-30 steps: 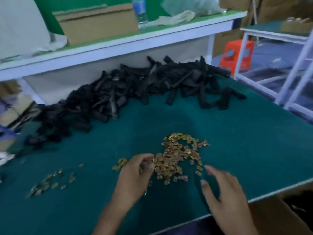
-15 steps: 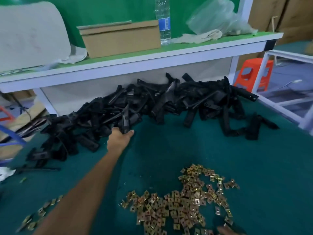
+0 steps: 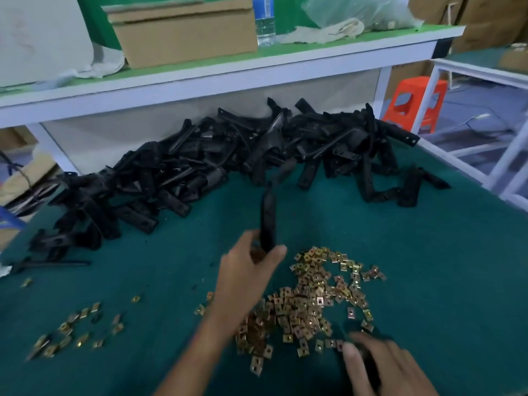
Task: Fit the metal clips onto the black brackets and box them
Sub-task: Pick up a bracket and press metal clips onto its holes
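- Fingers and thumb of the left hand [image 3: 248, 278] curl round the lower end of one black bracket [image 3: 268, 212], which stands nearly upright, its upper part rising clear of the green tabletop [image 3: 428, 267].
- The held piece sits between the heap of black brackets [image 3: 200, 172] behind it and the pile of metal clips [image 3: 311, 298] in front, just left of the pile's far edge.
- The heap runs across the back of the tabletop, under a white-edged shelf [image 3: 228, 67].
- The right hand [image 3: 391, 370] lies low at the near right, fingers stretched forward and reaching the near edge of the clip pile. A dark patch lies under them, and I cannot tell whether the hand holds anything.
- A thinner scatter of clips [image 3: 77, 330] lies well apart on the near left.
- On the shelf stand a cardboard box [image 3: 185, 32] and, just right of it, a water bottle [image 3: 265, 21]. A pale cloth [image 3: 323, 32] and a clear plastic bag [image 3: 357, 10] lie further right.
- An orange stool [image 3: 411, 101] stands on the floor beyond the right end of the tabletop.
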A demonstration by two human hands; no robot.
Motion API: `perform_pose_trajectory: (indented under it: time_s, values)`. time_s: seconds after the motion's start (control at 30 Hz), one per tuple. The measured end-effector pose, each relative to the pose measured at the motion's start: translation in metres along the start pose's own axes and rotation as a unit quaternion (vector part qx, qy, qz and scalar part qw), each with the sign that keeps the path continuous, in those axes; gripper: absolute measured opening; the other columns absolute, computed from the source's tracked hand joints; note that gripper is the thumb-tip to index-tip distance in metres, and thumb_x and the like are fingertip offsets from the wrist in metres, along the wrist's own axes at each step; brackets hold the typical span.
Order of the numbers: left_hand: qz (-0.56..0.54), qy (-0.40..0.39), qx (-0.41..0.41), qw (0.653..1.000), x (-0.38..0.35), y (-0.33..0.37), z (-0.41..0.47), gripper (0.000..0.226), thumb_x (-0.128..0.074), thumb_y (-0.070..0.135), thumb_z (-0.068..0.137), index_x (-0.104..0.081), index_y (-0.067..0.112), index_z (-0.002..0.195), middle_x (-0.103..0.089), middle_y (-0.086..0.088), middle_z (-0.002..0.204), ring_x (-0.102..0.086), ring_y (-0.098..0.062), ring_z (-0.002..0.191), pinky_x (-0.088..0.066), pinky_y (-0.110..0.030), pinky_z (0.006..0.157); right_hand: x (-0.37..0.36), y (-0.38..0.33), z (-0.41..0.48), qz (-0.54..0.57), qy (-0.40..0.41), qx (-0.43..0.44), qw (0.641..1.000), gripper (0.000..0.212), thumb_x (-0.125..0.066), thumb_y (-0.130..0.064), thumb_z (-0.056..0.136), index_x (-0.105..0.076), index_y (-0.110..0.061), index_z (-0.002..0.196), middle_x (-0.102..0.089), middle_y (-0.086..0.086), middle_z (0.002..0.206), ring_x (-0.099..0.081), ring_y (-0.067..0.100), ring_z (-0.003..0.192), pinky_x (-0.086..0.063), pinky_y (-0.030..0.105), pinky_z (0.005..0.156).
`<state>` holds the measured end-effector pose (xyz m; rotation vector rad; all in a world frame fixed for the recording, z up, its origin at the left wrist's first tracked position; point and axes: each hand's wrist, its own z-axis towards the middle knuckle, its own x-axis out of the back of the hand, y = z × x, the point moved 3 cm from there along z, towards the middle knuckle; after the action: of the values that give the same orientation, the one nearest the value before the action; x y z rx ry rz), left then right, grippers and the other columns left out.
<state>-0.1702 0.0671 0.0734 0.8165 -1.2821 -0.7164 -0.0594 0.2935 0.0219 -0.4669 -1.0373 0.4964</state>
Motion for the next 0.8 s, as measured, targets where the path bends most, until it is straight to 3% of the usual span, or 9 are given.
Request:
perform_pose_trajectory:
  time_s: [0.1, 0.13, 0.2, 0.27, 0.33, 0.43, 0.57, 0.67, 0.8]
  values:
    - [0.028, -0.087, -0.024, 0.996, -0.05, 0.026, -0.093, 0.055, -0.054, 0.077, 0.074, -0.042, 0.056, 0.124, -0.059, 0.044, 0.09, -0.06, 0.013, 0.079, -0.041, -0.001, 0.064, 0.015, -0.003, -0.013, 0.125, 0.034, -0.024, 0.991, 0.035, -0.037, -0.058, 0.101, -0.069, -0.045, 0.107, -0.069, -0.018, 0.104, -0.066, 0.006, 0.096, -0.049, 0.019, 0.081]
    - [0.056, -0.105, -0.046, 0.992, -0.065, 0.033, -0.114, 0.052, -0.051, 0.075, 0.076, -0.037, 0.061, 0.124, -0.057, 0.044, 0.091, -0.057, 0.013, 0.082, -0.037, 0.0, 0.068, 0.017, -0.003, -0.017, 0.209, 0.062, -0.056, 0.974, 0.027, -0.042, -0.049, 0.102, -0.067, -0.045, 0.11, -0.068, -0.018, 0.116, -0.065, 0.0, 0.102, -0.048, 0.013, 0.087]
    - [0.081, -0.13, -0.081, 0.985, -0.082, 0.044, -0.136, 0.039, -0.046, 0.065, 0.087, -0.037, 0.06, 0.124, -0.058, 0.031, 0.103, -0.055, 0.008, 0.094, -0.041, -0.008, 0.079, 0.017, -0.001, -0.023, 0.342, 0.024, -0.176, 0.923, 0.018, -0.052, -0.03, 0.104, -0.067, -0.038, 0.107, -0.067, -0.006, 0.132, -0.065, -0.001, 0.102, -0.05, 0.013, 0.09]
    - [0.097, -0.194, -0.088, 0.972, -0.087, 0.047, -0.137, 0.035, -0.047, 0.056, 0.094, -0.042, 0.051, 0.128, -0.058, 0.017, 0.109, -0.055, -0.002, 0.104, -0.047, -0.024, 0.086, 0.017, -0.003, -0.022, 0.304, -0.041, -0.165, 0.937, 0.013, -0.061, -0.045, 0.094, -0.066, -0.039, 0.104, -0.072, 0.003, 0.118, -0.065, 0.013, 0.099, -0.051, 0.027, 0.091]
    - [0.117, -0.269, -0.091, 0.952, -0.08, 0.042, -0.123, 0.041, -0.055, 0.054, 0.092, -0.048, 0.045, 0.131, -0.056, 0.014, 0.112, -0.054, -0.004, 0.104, -0.046, -0.025, 0.086, 0.021, -0.001, -0.013, 0.25, -0.03, -0.151, 0.956, 0.031, -0.044, -0.065, 0.085, -0.058, -0.044, 0.102, -0.071, -0.007, 0.085, -0.065, 0.016, 0.078, -0.05, 0.028, 0.071]
    - [0.124, -0.208, -0.086, 0.966, -0.059, 0.029, -0.082, 0.028, -0.058, 0.05, 0.095, -0.067, 0.034, 0.117, -0.067, 0.019, 0.108, -0.06, 0.006, 0.095, -0.052, -0.023, 0.087, 0.021, 0.006, -0.003, 0.213, -0.017, -0.135, 0.968, 0.037, -0.03, -0.071, 0.087, -0.052, -0.045, 0.102, -0.067, -0.017, 0.08, -0.062, 0.006, 0.069, -0.045, 0.021, 0.058]
    - [0.229, -0.05, -0.055, 0.97, -0.046, 0.011, -0.014, 0.015, -0.055, 0.029, 0.102, -0.067, 0.026, 0.111, -0.066, 0.009, 0.111, -0.064, -0.009, 0.099, -0.054, -0.029, 0.089, 0.014, 0.013, -0.009, 0.181, -0.006, -0.147, 0.972, 0.019, -0.034, -0.057, 0.1, -0.049, -0.049, 0.108, -0.068, -0.012, 0.075, -0.064, 0.002, 0.074, -0.043, 0.016, 0.057]
    - [0.265, -0.076, -0.039, 0.961, -0.053, -0.004, 0.012, 0.023, -0.055, 0.025, 0.102, -0.065, 0.026, 0.122, -0.061, 0.001, 0.119, -0.061, -0.02, 0.11, -0.049, -0.033, 0.091, 0.013, 0.012, -0.01, 0.179, 0.0, -0.154, 0.972, 0.022, -0.037, -0.055, 0.092, -0.046, -0.054, 0.113, -0.065, -0.012, 0.071, -0.063, 0.004, 0.068, -0.044, 0.023, 0.06]
    - [0.285, -0.068, -0.048, 0.955, -0.063, -0.008, 0.018, 0.02, -0.054, 0.026, 0.103, -0.068, 0.025, 0.117, -0.061, 0.0, 0.116, -0.061, -0.023, 0.108, -0.047, -0.032, 0.084, 0.009, 0.011, -0.011, 0.172, -0.004, -0.126, 0.977, 0.028, -0.04, -0.055, 0.092, -0.054, -0.048, 0.115, -0.065, -0.014, 0.092, -0.062, 0.015, 0.086, -0.043, 0.033, 0.072]
